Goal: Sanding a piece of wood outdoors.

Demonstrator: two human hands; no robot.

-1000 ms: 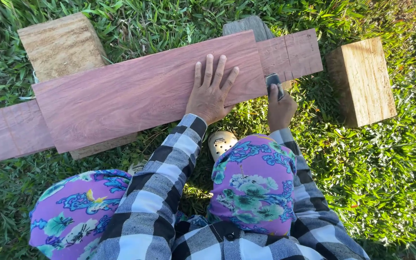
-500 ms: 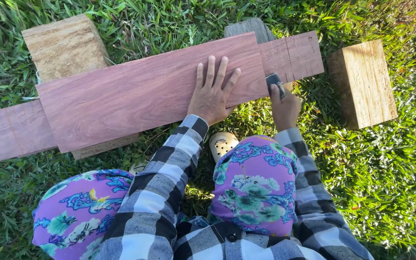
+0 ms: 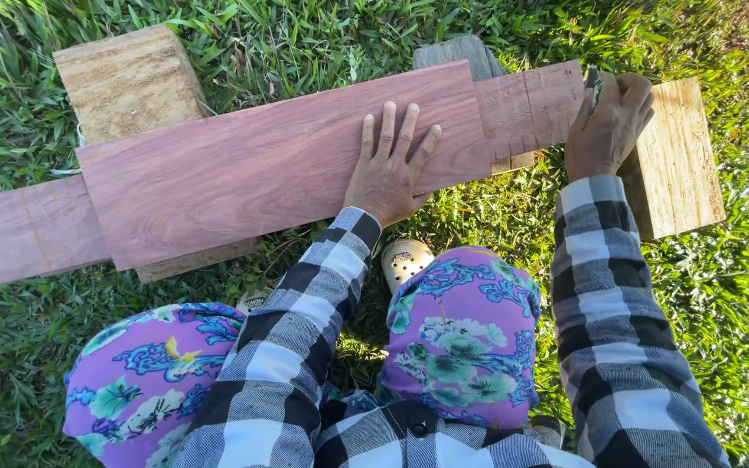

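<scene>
Left hand (image 3: 389,169) lies flat, fingers spread, on the wide reddish plank (image 3: 279,165) stacked across pale wood blocks (image 3: 127,82) at 12 o'clock, right hand (image 3: 607,126) curled around a small dark tool (image 3: 593,80) at its 2 o'clock end; plank looks stiff, heavy, best gripped along long edges.

Sunlit green grass (image 3: 721,329) covers the ground, long blades casting sharp shadows; two pale wooden blocks (image 3: 132,82) and a weathered grey plank (image 3: 457,52) rest on it.
</scene>
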